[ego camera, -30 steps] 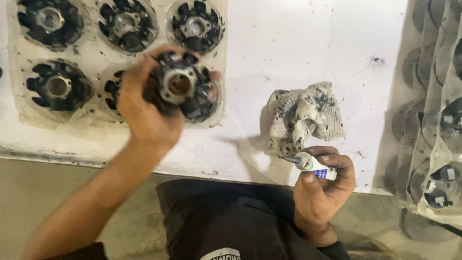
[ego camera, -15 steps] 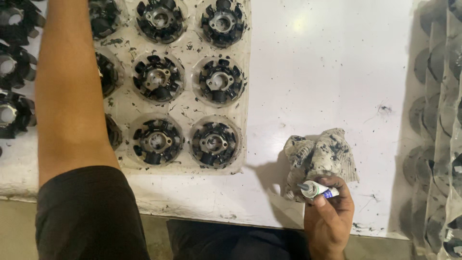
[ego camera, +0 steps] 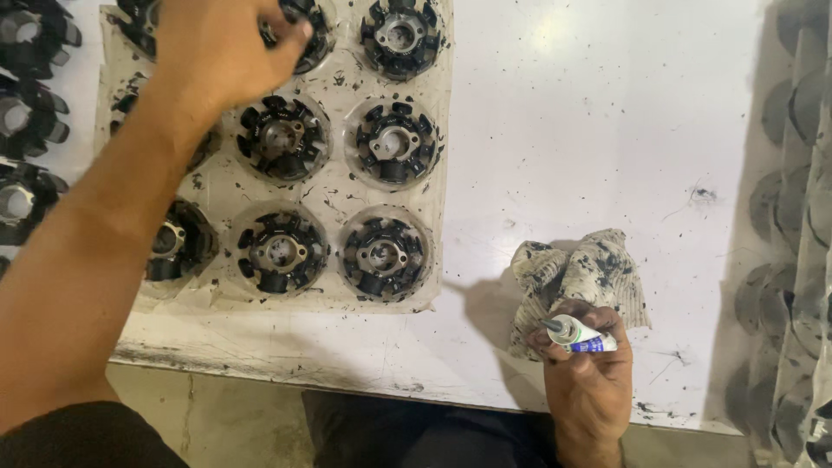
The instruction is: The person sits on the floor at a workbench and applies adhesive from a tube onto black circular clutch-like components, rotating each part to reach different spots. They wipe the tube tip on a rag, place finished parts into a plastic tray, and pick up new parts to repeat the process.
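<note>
1. Overhead, the left hand reaches across to the far-left corner of the white counter, its fingers curled down over a black rotor part in the top row of a clear plastic tray; the grip looks closed on that part, though the hand hides most of it.
2. The right hand rests at the near edge of the counter, holding a small tube between thumb and fingers, nozzle pointing left.
3. A crumpled, black-smeared rag lies just beyond that hand, touching the fingers.
4. The tray sits along the near-left part of the counter, and 6 of its seated parts show clearly, each in its own round pocket; others are hidden under the forearm.
5. More black parts lie off the tray at the left edge, and stacked clear trays stand along the right edge.
6. Progress is hard to read: the tray's pockets are filled, the tube is uncapped and ready in hand, and whether any part has had its dab cannot be told.
</note>
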A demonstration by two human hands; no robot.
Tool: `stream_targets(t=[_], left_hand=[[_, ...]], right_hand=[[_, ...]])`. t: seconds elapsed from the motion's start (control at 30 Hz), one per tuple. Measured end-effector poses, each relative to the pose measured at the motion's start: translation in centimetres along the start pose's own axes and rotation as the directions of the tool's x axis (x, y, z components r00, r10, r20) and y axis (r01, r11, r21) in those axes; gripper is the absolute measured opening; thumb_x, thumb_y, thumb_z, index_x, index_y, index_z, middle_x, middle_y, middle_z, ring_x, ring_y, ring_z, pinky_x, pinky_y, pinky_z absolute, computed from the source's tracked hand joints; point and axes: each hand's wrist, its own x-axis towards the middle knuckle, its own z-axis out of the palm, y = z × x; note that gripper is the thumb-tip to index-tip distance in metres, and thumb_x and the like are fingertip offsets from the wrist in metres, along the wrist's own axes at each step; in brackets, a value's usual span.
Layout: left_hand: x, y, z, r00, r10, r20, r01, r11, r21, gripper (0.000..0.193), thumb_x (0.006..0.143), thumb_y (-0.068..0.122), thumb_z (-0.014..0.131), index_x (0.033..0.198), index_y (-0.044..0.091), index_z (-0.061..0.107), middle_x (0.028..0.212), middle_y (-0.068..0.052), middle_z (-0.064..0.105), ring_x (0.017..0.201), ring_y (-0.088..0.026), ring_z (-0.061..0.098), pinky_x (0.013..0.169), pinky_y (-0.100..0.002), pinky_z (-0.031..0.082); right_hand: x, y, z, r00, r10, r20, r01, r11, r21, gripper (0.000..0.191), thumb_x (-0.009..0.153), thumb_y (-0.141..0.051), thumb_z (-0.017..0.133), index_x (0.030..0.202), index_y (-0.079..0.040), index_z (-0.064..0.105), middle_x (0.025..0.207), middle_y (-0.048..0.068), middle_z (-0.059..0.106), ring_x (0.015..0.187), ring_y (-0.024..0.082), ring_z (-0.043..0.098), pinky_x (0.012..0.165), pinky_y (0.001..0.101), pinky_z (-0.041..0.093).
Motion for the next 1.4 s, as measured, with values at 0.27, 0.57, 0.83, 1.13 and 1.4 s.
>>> stream_targets(t=[0.27, 0.57, 0.83, 1.13, 1.4], left_hand=[[-2.9, 2.3, -0.3, 0.961, -0.027, -0.275, 0.005, 0.997, -0.079, 0.051, 0.107, 0.057, 0.068, 0.090, 0.009, 0.070, 0.096, -0.016, 0.068, 0.097, -0.037, 0.065, 0.085, -0.054, 0.049], [-13.0, 14.8, -4.5, 0.734, -0.134, 0.666, 0.678, 0.205, -0.706, 0.052, 0.093, 0.058, 0.049, 0.103, 0.011, 0.069, 0.082, 0.000, 0.068, 0.073, -0.017, 0.066, 0.073, -0.033, 0.062], [-19.9, 23.2, -4.9, 0.851, 0.256, 0.459, 0.450, 0.098, -0.888, 0.034, 0.092, 0.040, 0.076, 0.099, 0.008, 0.066, 0.097, -0.007, 0.067, 0.082, -0.010, 0.059, 0.071, -0.029, 0.050], [-20.9, 29.5, -2.7, 0.963, -0.265, 0.044, -0.085, -0.456, -0.886, 0.070, 0.078, 0.026, 0.089, 0.132, 0.011, 0.046, 0.135, -0.017, 0.052, 0.130, -0.023, 0.054, 0.106, -0.037, 0.053], [-22.5, 28.8, -1.3, 0.952, -0.279, 0.124, -0.166, -0.815, -0.555, 0.079, 0.078, 0.023, 0.062, 0.150, -0.003, 0.042, 0.151, -0.028, 0.048, 0.136, -0.038, 0.053, 0.119, -0.049, 0.043]], right_hand=[[-0.6, 0.5, -0.2, 0.992, -0.100, -0.080, 0.091, 0.990, -0.110, 0.034, 0.092, -0.002, 0.080, 0.119, -0.002, 0.060, 0.128, 0.018, 0.064, 0.106, 0.025, 0.068, 0.098, 0.0478, 0.055], [0.0, 2.7, 3.3, 0.989, 0.026, -0.145, -0.021, 0.999, 0.036, 0.038, 0.097, -0.010, 0.076, 0.130, -0.007, 0.057, 0.118, 0.012, 0.069, 0.108, 0.027, 0.067, 0.105, 0.0506, 0.053], [1.0, 2.0, 5.7, 0.980, 0.013, -0.201, 0.006, 0.995, 0.095, 0.047, 0.097, -0.016, 0.069, 0.139, -0.008, 0.049, 0.122, 0.010, 0.064, 0.115, 0.028, 0.066, 0.105, 0.0506, 0.054], [-1.4, 1.5, 5.4, 0.961, -0.224, -0.160, 0.240, 0.967, 0.089, 0.041, 0.105, -0.012, 0.066, 0.141, -0.004, 0.048, 0.130, 0.014, 0.063, 0.118, 0.028, 0.065, 0.102, 0.0455, 0.056], [-3.3, 1.2, 3.6, 0.893, -0.450, -0.006, 0.437, 0.871, -0.224, 0.044, 0.092, -0.004, 0.083, 0.128, 0.001, 0.058, 0.124, 0.019, 0.067, 0.116, 0.030, 0.067, 0.109, 0.0434, 0.056]])
